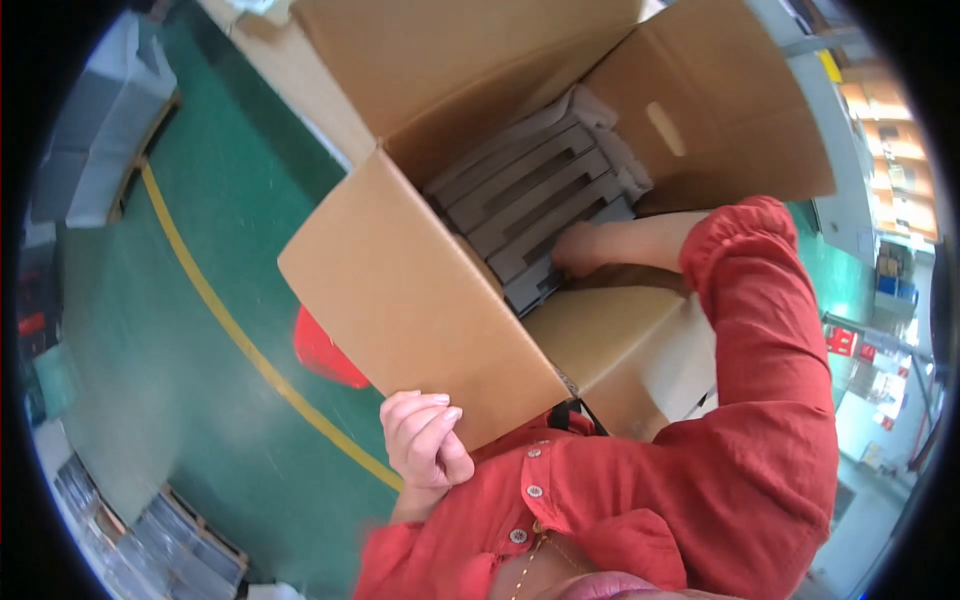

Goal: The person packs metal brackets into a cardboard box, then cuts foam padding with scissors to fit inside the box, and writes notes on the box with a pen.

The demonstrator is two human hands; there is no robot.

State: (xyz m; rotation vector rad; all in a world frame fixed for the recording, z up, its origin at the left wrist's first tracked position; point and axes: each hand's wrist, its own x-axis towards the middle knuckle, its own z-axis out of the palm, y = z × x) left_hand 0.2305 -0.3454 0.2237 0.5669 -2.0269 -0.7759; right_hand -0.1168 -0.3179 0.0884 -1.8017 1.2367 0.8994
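An open brown cardboard box (480,345) stands before me with its flaps spread. Inside it sit several grey-white slotted pieces (540,185) in a row, with pale padding (605,125) along their far end. My right hand (578,250) reaches down into the box against the near end of these pieces. Its fingertips are hidden, so I cannot tell whether it grips one. At the lower corner of the left flap, my left hand (425,440) is loosely closed, fingers curled and thumb beside them. It overlaps the flap's edge, and nothing shows in it.
A red object (325,350) shows partly from behind the left flap. Yellow line marking (235,325) curves over the green floor (210,400). Wrapped grey stacks on a pallet (110,120) stand far left, and further pallet loads (170,540) lie lower left. Shelving (890,130) rises at right.
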